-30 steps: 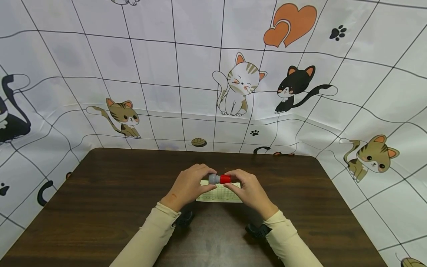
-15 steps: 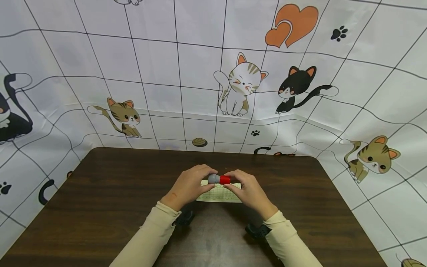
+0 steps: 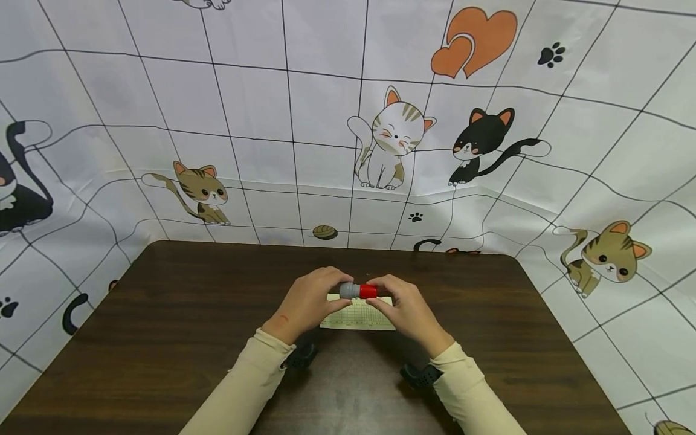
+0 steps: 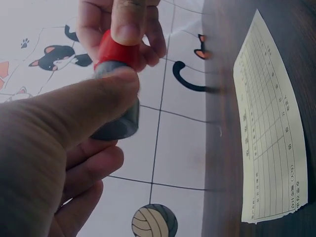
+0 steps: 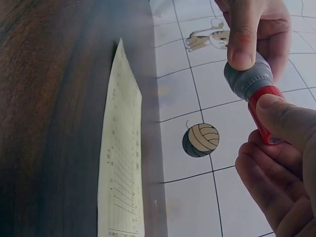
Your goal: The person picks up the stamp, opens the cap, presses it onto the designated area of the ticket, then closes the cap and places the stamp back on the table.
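A small red-and-grey cylinder point(image 3: 350, 291), shaped like a little flashlight, is held level between my two hands above the table. My left hand point(image 3: 311, 302) pinches its wider grey end point(image 5: 244, 81) between thumb and fingers. On the red end point(image 4: 112, 49), my right hand point(image 3: 409, 308) has its thumb on one side and fingers on the other. A ribbed grey collar point(image 5: 257, 85) shows where the two colours meet. Beneath the hands lies a pale yellow printed sheet point(image 3: 356, 317) with ruled lines, its upper part partly hidden by the hands and cylinder.
The dark brown wooden table point(image 3: 163, 338) has rounded far corners. Behind and beside it hangs a white grid sheet point(image 3: 250, 103) printed with cats, hearts and paw prints. Dark bands point(image 3: 421, 376) are worn at both wrists.
Both hands keep their grip on the cylinder in nearly the same place. The red end and right hand have shifted very slightly to the right.
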### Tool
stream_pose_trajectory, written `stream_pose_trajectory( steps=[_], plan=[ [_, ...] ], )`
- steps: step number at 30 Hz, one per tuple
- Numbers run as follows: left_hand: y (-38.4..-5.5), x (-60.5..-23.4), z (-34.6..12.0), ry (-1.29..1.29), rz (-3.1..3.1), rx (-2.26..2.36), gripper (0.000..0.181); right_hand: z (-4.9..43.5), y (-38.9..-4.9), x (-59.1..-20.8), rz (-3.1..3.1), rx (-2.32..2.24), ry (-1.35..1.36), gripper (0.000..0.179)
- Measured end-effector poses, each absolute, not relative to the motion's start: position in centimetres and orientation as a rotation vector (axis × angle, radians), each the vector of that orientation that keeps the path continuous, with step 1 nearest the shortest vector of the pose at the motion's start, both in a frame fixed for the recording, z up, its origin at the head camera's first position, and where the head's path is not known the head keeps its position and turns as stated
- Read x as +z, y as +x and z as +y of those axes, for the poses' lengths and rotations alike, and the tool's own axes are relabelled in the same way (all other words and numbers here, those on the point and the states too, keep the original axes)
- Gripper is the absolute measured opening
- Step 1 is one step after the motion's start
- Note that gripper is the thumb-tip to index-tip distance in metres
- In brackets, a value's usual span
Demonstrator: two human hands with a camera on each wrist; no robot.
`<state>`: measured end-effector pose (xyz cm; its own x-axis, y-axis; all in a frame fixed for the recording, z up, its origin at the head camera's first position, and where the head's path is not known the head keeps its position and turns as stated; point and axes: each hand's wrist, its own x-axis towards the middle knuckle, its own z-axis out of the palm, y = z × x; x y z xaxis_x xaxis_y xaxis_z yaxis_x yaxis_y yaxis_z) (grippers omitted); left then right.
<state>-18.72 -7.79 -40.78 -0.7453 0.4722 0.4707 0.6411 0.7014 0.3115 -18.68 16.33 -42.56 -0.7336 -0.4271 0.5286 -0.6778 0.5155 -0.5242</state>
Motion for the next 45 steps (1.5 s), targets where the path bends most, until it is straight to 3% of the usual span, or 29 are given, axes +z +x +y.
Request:
stream_pose_trajectory(
  steps=[45],
  plan=[
    [-19.6, -40.5, -9.8, -0.653, -2.578, -0.901, 0.045, 18.3, -19.5, -41.8, -2.407, 1.100, 0.649, 0.033]
  ],
)
